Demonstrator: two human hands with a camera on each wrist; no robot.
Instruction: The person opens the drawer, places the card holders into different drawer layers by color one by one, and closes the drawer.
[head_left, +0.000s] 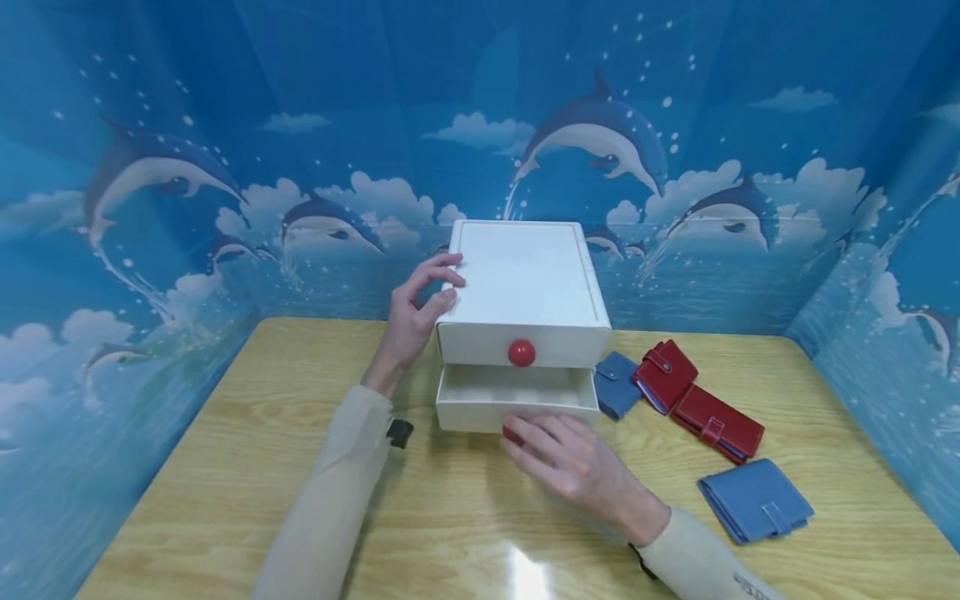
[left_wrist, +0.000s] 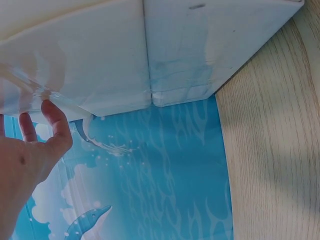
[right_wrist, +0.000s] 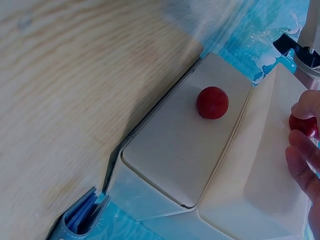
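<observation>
A white two-drawer box (head_left: 525,271) stands at the back of the table, its lower drawer (head_left: 517,417) pulled partway out and bare inside where it shows. The upper drawer (right_wrist: 187,135) is closed and carries a round red knob (head_left: 522,352). My right hand (head_left: 573,462) pinches the lower drawer's red knob (right_wrist: 301,125) between thumb and fingers. On the box's left side, my left hand (head_left: 416,312) rests with spread fingertips along the top edge; its fingers (left_wrist: 57,117) also touch the box in the left wrist view.
Right of the box lie a blue wallet (head_left: 617,385), two red wallets, one upper (head_left: 667,375) and one lower (head_left: 718,423), and nearer the front another blue wallet (head_left: 756,500). A dolphin-printed backdrop (head_left: 480,167) rises behind and beside the wooden table (head_left: 247,467).
</observation>
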